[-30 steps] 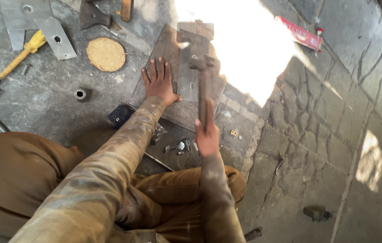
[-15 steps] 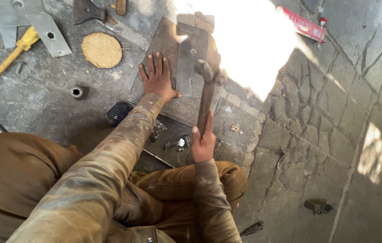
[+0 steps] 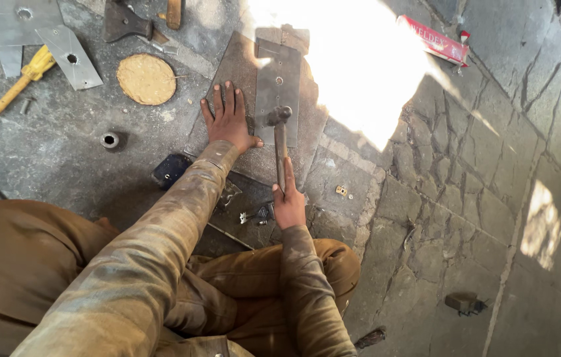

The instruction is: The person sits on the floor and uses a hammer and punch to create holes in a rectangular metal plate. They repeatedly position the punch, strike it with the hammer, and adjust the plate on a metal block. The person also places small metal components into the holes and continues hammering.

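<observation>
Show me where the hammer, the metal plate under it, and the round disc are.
hammer (image 3: 280, 142), head view, on the handle.
metal plate (image 3: 279, 86), head view, on its middle.
round disc (image 3: 146, 79), head view, on its centre.

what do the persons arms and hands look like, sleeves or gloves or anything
Both arms are covered to the wrist by long sleeves of worn, khaki-brown cloth with paler faded patches and grime. The left hand and the right hand are bare, with no gloves, and no rings or watch that I can make out. The trousers are of a similar brown cloth.
</observation>
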